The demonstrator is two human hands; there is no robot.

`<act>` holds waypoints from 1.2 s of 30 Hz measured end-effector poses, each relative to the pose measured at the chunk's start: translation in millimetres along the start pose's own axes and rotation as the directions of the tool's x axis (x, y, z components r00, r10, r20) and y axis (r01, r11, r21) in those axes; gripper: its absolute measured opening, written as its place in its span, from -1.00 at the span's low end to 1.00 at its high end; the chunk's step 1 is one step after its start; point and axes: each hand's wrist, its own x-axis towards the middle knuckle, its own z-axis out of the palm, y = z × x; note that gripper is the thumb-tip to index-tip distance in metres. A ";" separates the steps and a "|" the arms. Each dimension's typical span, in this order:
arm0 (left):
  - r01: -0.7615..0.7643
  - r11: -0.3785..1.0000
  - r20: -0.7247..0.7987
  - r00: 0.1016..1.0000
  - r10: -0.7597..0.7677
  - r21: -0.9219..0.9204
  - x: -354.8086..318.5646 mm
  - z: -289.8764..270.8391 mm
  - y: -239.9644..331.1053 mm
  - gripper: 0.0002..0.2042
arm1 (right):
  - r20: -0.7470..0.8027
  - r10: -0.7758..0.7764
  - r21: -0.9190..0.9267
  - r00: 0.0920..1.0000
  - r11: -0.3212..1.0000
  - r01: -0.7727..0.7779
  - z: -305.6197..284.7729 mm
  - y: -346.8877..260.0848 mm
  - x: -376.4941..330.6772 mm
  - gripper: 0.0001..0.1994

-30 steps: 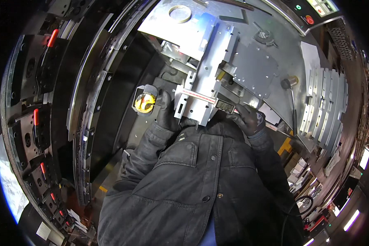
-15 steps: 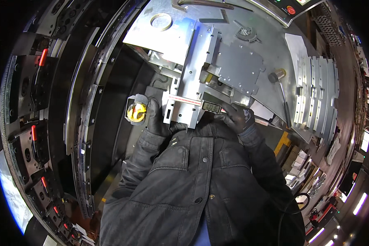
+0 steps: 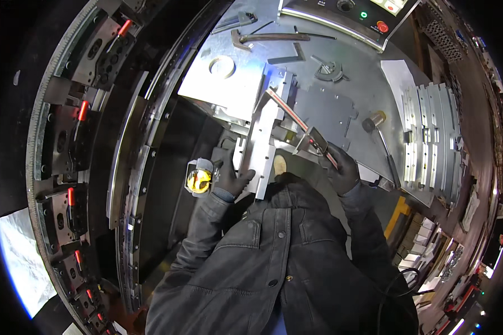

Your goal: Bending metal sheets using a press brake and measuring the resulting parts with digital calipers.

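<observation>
A long bent sheet-metal profile (image 3: 260, 139) points away from my body, its near end close to my jacket. My left hand (image 3: 229, 177), in a dark glove, grips its left edge near that end, the thumb lying against the metal. In my right hand (image 3: 341, 168), also gloved, is a digital caliper (image 3: 288, 109). The caliper slants up and to the left above the profile, with its display turned mostly from sight. Whether its jaws touch the metal, I cannot tell. Beyond the profile's right side lies a flat grey notched plate (image 3: 324, 114).
Along the left runs a machine with red-handled clamps (image 3: 82, 110). A yellow round part in a grey housing (image 3: 199, 180) sits beside my left hand. The bench holds a tape roll (image 3: 222, 67), protractor (image 3: 330, 69), hammer (image 3: 381, 134) and stacked metal strips (image 3: 430, 142); a control panel (image 3: 352, 17) stands behind.
The caliper has come off the profile's width and swung from nearly level to a steep slant. My left thumb now shows on the metal. The whole view has shifted.
</observation>
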 end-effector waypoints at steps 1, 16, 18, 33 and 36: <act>-0.168 0.976 -0.082 0.980 0.180 0.138 -0.8 0.8 -4.4 -0.46 | -0.033 -0.006 0.040 0.999 0.999 0.008 -1.1 -0.3 -1.6 -0.71; 0.496 0.055 0.490 0.867 -0.093 -0.867 -3.4 -0.3 64.4 -0.62 | 0.064 0.101 0.292 0.993 0.949 -0.115 -15.1 -20.4 22.2 -0.68; 0.490 -0.021 0.490 0.870 -0.049 -0.872 -4.1 12.1 57.3 -0.63 | 0.070 0.079 0.253 0.994 0.963 -0.094 -9.8 -28.0 19.6 -0.67; 0.736 -0.234 0.521 0.631 0.575 -0.635 18.0 40.4 43.2 -0.55 | 0.211 -0.106 -0.140 0.972 0.981 0.137 22.9 -9.5 23.3 -0.67; 0.713 -0.180 0.453 0.598 0.661 -0.678 22.8 47.4 39.9 -0.53 | 0.242 -0.116 -0.271 0.963 0.945 0.182 18.6 -24.0 26.9 -0.68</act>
